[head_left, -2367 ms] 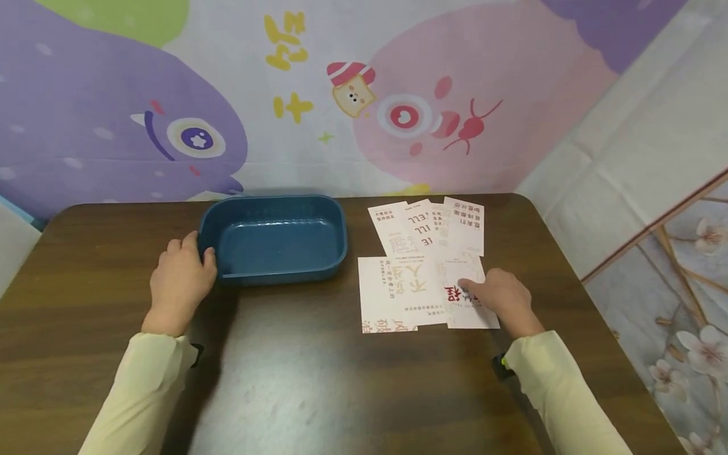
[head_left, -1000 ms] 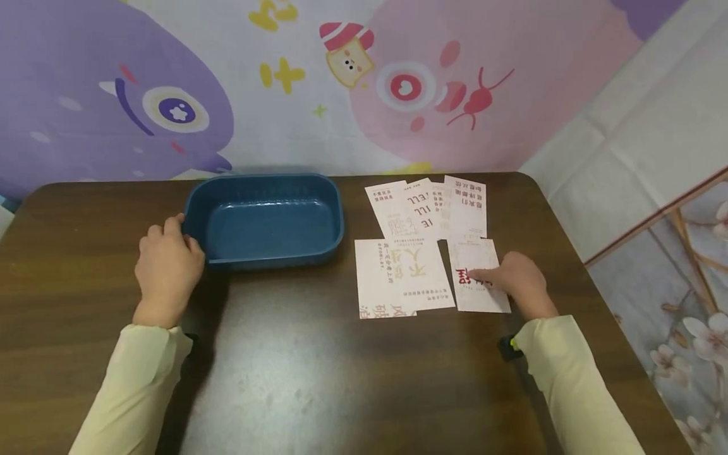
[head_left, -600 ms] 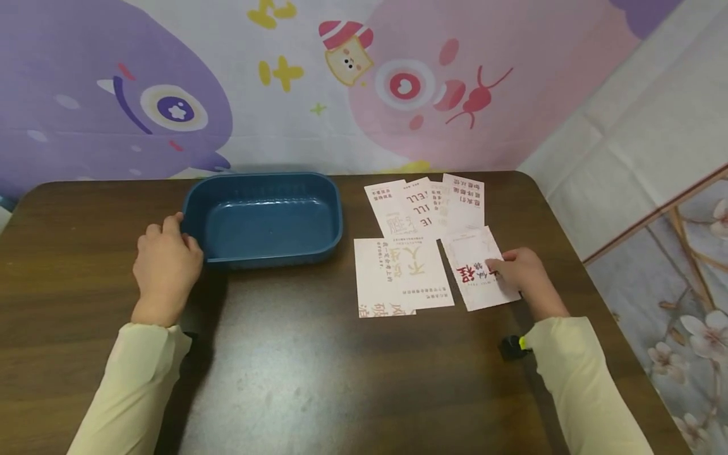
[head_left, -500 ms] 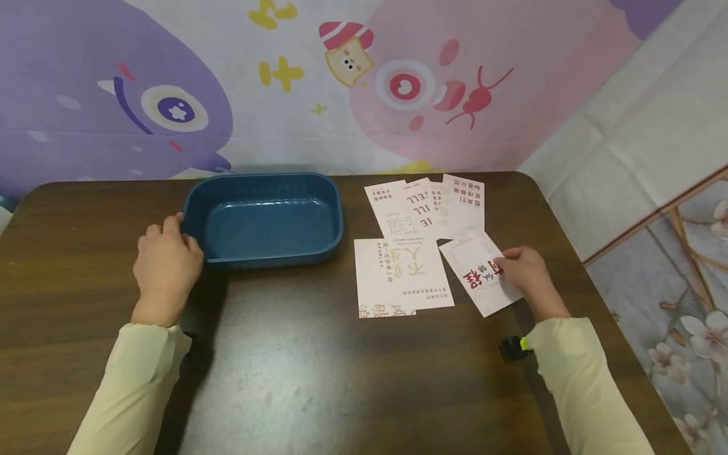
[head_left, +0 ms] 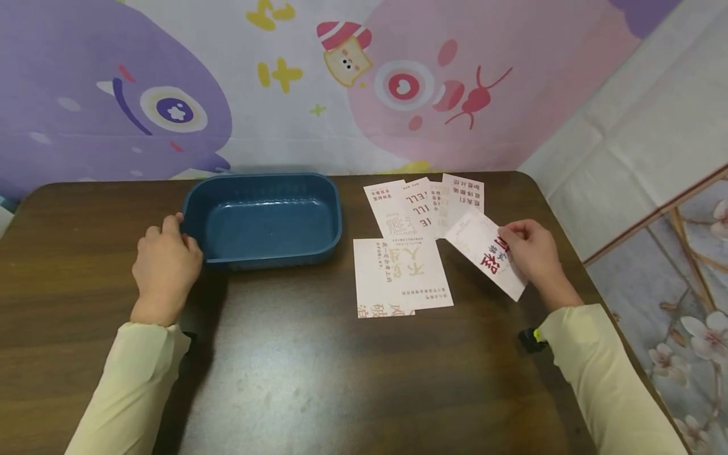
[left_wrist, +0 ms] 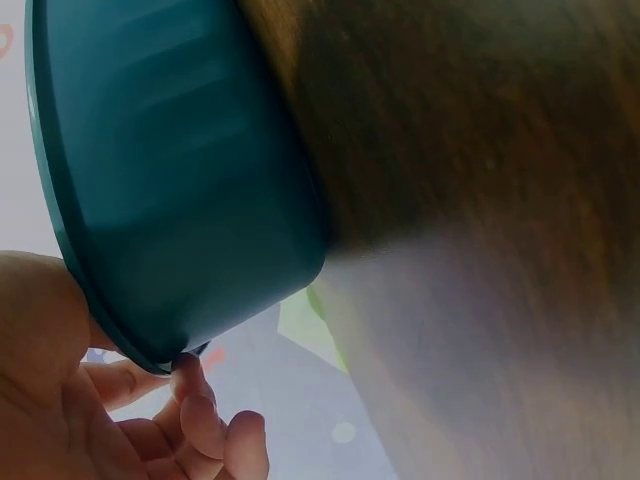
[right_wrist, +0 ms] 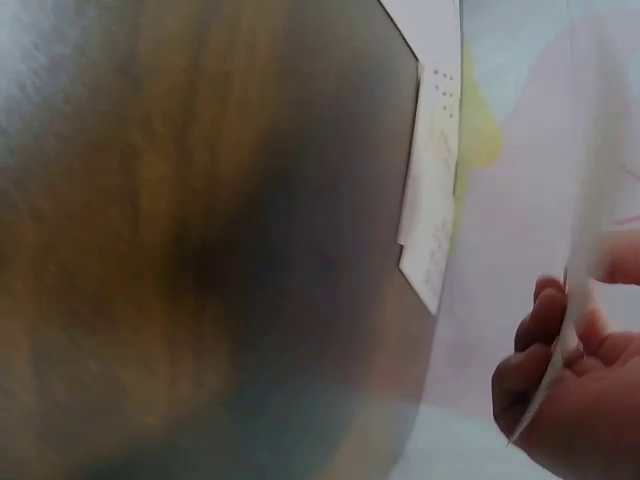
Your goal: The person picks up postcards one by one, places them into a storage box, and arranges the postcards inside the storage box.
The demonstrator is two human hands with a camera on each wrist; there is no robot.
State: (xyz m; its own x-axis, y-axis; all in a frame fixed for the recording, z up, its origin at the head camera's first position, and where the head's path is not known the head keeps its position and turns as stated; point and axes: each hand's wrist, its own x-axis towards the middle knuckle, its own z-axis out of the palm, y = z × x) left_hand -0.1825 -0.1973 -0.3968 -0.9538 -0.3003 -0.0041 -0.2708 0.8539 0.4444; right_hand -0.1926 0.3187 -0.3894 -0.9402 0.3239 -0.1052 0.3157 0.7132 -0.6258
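Observation:
My right hand [head_left: 531, 253] pinches a white card [head_left: 480, 243] with red lettering between thumb and fingers. The card is tilted, raised off the table, and seen nearly edge-on in the right wrist view, where the thumb lies on one face and curled fingers [right_wrist: 535, 340] on the other. At the left, my left hand [head_left: 167, 268] grips the rim of a blue rectangular basin [head_left: 273, 256] at its left end. The left wrist view shows the thumb side over the rim and fingertips [left_wrist: 190, 385] at the basin's corner. Nothing lies in the basin.
Several printed cards lie overlapping on the brown wooden table [head_left: 296, 366]: a fanned upper row [head_left: 387, 202] and a lower group [head_left: 372, 278]. A cartoon-printed cloth [head_left: 284, 145] hangs behind the table, and a flower-patterned panel [head_left: 688, 297] stands at the right.
My right hand has slid the red-lettered card away from the lower group, turned it, and lifted it off the table. My left hand has stayed at the basin's rim.

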